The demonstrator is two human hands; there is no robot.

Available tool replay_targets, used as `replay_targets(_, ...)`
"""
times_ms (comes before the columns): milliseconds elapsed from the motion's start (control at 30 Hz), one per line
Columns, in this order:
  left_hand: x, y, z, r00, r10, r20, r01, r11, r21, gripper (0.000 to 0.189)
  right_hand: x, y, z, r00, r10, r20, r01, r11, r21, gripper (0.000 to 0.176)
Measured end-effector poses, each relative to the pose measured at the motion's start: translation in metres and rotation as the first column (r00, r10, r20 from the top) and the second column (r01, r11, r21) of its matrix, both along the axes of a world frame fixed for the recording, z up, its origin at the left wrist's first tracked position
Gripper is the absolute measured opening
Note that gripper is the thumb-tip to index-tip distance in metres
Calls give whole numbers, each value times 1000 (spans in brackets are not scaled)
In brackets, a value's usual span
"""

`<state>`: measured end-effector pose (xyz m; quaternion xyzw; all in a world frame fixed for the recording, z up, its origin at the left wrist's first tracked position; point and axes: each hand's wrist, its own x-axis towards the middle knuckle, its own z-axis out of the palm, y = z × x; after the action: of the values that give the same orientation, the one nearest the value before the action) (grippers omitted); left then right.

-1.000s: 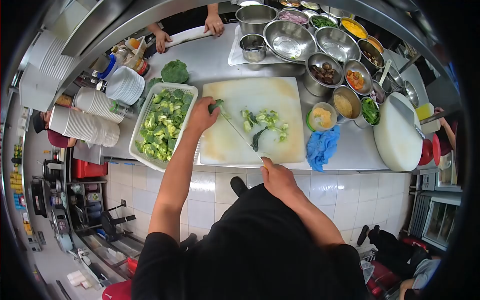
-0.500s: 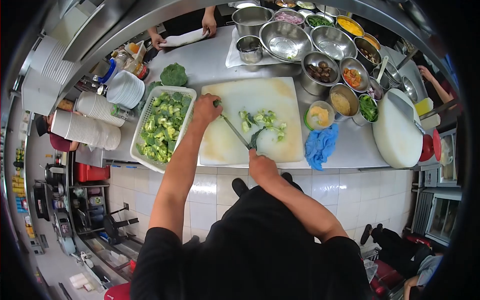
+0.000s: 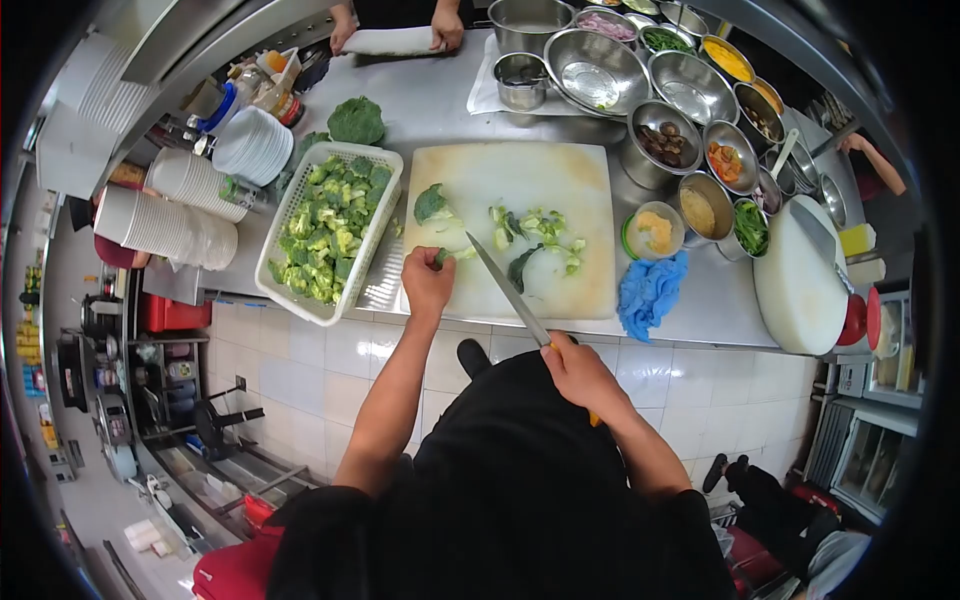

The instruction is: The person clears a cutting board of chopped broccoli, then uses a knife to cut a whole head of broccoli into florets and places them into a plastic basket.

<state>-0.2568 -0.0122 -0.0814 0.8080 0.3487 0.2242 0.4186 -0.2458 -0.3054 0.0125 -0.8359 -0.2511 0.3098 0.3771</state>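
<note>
My left hand (image 3: 427, 282) is closed on a small broccoli piece (image 3: 445, 256) at the left front of the white cutting board (image 3: 570, 172). My right hand (image 3: 580, 372) grips a knife (image 3: 512, 292) by its yellow handle, near the board's front edge. Its blade slants over the board, the tip close to the piece in my left hand. A larger broccoli floret (image 3: 431, 204) lies on the board beyond my left hand. Pale green stem trimmings (image 3: 545, 226) and a dark leaf (image 3: 520, 264) are scattered right of the blade.
Cut broccoli fills a white plastic basket (image 3: 391, 205) on the left; a broccoli head (image 3: 356, 120) sits behind it. A crumpled blue cloth (image 3: 652, 290) lies right of the board. Metal bowls (image 3: 597, 72) crowd the back right. Across the counter, another person's hands hold a white cloth (image 3: 390, 42).
My left hand has come back toward me, and a floret now lies where it was. My right hand has drawn the knife nearer and rightward, exposing more blade and the yellow handle.
</note>
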Motion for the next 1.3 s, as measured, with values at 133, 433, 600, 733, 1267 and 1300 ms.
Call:
replay_targets(133, -1, -1, -6, 1000, 13, 5, -14, 998, 57, 23, 0, 1, 11, 994, 29, -102, -37, 996, -78, 24)
replay_targets(433, 0, 1, -4, 999, -4, -44, 13, 977, 212, 22, -4, 5, -20, 997, 70, -11, -71, 987, -144, 22)
replay_targets(600, -28, 66, 35, 991, -64, 121, 71, 996, -54, 36, 7, -22, -11, 992, 63, -111, -72, 995, -76, 23)
replay_targets(733, -9, 82, 136, 986, -7, 170, -100, 781, 617, 54, 5, -16, -5, 994, 54, -95, -57, 998, -24, 25)
replay_targets(1267, 53, 99, -6, 828, -510, 235, 503, 859, 93, 48, 7, -1, -43, 1000, -12, 1, 12, 1000, 7, 24)
replay_targets(1300, 50, 98, -7, 847, -488, 211, 472, 873, 123, 46, 5, 1, -39, 999, -18, 45, 19, 1000, -1, 24)
